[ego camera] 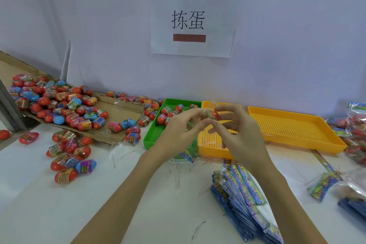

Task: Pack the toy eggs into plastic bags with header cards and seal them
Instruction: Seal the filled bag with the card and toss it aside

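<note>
Both hands (210, 125) raised, fingertips meeting

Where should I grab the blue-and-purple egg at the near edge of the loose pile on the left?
Grip the blue-and-purple egg across its labelled middle, coming from above and the near side. It lies on its side on the white table; red eggs crowd its left, while its right, near side looks open.

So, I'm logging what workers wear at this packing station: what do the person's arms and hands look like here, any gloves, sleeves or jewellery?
Both forearms are bare up to the bottom edge of the picture, with no sleeves in view. The left hand and the right hand wear no gloves. No rings, watch or wristband can be seen on the parts that show.
</note>
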`<state>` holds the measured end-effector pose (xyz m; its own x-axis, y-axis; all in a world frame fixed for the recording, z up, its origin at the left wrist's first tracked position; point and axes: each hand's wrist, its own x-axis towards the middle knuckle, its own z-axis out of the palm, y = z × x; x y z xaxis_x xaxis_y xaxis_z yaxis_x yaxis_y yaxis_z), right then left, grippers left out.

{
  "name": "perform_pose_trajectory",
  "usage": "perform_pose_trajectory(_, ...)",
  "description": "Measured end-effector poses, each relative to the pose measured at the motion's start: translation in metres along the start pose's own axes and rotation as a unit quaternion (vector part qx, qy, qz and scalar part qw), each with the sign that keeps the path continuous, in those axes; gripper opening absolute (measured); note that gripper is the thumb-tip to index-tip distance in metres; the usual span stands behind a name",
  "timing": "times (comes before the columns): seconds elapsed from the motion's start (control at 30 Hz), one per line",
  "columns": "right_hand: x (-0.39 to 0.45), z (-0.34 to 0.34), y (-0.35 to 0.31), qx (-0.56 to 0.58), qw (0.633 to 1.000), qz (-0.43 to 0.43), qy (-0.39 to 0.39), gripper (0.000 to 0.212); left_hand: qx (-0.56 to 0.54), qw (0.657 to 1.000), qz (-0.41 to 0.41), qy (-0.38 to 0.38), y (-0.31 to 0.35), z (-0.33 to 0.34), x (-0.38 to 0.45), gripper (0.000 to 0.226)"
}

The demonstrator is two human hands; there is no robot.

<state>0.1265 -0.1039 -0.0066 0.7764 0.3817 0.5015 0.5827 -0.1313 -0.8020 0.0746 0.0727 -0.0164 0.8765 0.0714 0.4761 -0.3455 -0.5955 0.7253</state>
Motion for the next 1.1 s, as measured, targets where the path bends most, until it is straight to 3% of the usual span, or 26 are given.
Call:
perform_pose_trajectory(0.17, 0.0, -0.004, 0.003, -0.014, 0.996, 0.008, -0.093, 0.018, -0.068, 0.997, -0.025, -0.013, 0.006, -0.002, -0.001, 0.03)
perform_pose_trajectory(0.4, -0.002, 0.003, -0.005, 0.089, 0.97, 0.093, -0.206, 0.025, -0.07, 0.996, 0.0, 0.063, 0.004, -0.002, -0.001, 0.023)
perform_pose_trajectory(0.5, -0.003, 0.003, -0.004, 0.02, 0.971, 0.063, -0.231, 0.033, -0.069, 0.995, -0.005, 0.07, 0.002, 0.0, -0.001, 0.021)
perform_pose_trajectory(0.7, -0.004, 0.002, -0.001, -0.014, 0.995, 0.023, -0.099, 0.019, -0.07, 0.997, -0.036, 0.01, 0.001, -0.001, 0.0, 0.037)
perform_pose_trajectory(0.87, -0.003, 0.002, 0.0, -0.043, 0.997, -0.028, -0.05, 0.026, -0.08, 0.992, -0.054, -0.083, -0.005, -0.011, 0.0, 0.036)
perform_pose_trajectory(1.0, -0.003, 0.001, -0.007, -0.013, 0.994, -0.091, 0.064, 0.023, -0.081, 0.993, -0.079, 0.014, -0.013, -0.02, 0.004, 0.033)
perform_pose_trajectory(1.1, 0.001, 0.0, -0.003, -0.01, 0.993, -0.07, 0.094, 0.021, -0.159, 0.965, -0.14, 0.152, -0.024, -0.033, 0.006, 0.041)
